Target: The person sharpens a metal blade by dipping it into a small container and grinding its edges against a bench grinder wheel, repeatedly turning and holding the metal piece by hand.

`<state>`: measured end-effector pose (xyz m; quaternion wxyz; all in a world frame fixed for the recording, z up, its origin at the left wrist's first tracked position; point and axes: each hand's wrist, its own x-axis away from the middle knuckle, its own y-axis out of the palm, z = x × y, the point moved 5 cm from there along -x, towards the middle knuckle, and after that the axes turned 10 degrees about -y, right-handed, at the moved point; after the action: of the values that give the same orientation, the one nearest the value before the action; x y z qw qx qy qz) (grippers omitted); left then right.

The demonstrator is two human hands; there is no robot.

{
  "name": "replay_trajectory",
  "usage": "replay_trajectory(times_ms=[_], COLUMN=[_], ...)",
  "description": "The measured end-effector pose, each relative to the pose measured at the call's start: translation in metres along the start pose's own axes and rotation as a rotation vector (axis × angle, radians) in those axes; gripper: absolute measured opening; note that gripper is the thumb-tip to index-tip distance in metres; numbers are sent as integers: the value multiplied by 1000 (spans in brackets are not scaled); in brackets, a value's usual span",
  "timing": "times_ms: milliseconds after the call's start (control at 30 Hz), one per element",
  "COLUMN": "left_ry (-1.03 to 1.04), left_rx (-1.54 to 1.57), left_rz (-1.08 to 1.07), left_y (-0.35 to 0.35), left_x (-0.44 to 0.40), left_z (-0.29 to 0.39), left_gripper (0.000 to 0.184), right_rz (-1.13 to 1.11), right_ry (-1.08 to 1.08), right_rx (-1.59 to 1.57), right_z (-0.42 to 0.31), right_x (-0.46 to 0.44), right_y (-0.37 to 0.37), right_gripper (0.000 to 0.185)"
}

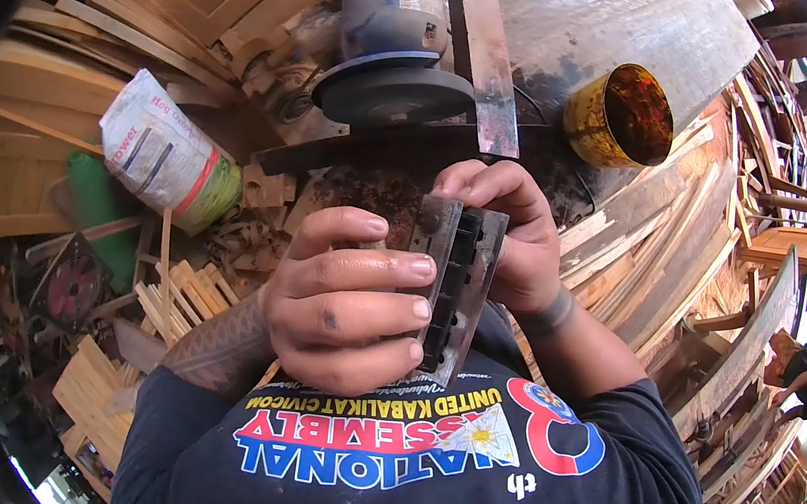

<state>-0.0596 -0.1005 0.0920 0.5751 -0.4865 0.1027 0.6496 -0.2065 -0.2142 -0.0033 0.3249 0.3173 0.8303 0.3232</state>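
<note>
A dark metal block [457, 289], long and narrow with flat side plates and a black slotted middle, is held close to my chest. My left hand [351, 306] wraps its fingers over the block's left plate; the thumb is hidden behind it. At the block's upper end, my right hand [509, 215] grips with curled fingers and thumb. Just beyond my hands stands a bench grinder [392, 14] with a round grey wheel [397, 98]. A flat metal bar [487, 61] lies to the right of the wheel.
A rusty yellow can [620, 115] stands on the worktable [593, 23] at the upper right. A white sack [169, 148] leans at the left. Wood strips [656, 248] and offcuts lie on both sides. Another person [806, 377] is at the far right.
</note>
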Motion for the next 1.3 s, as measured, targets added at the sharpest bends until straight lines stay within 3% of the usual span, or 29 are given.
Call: replay_trajectory(times_ms=[333,433,600,833,900,1000,1300], left_ry=[11,-86,-128,-182,-192,-193,-206], left_rx=[-11,-110,-122,-104,-105,-97,-69], left_rz=[-15,-160,-168,-172,-161,-148,-121], left_y=[-2,-5,-9,-7,-6,-6,-1], left_x=[5,6,1,0,-2,-3,-6], left_z=[10,15,17,14,15,14,9], left_gripper=[20,50,60,76,78,79,79], right_rz=[-15,33,83,153,177,140,165], right_ry=[27,110,157,219,222,190,221], right_rx=[11,-20,-216,-179,-81,-223,-167], right_z=[0,3,15,18,19,19,21], right_x=[4,8,18,24,24,21,18], right_y=[7,11,10,8,7,7,-4], right_gripper=[34,36,37,39,45,38,41])
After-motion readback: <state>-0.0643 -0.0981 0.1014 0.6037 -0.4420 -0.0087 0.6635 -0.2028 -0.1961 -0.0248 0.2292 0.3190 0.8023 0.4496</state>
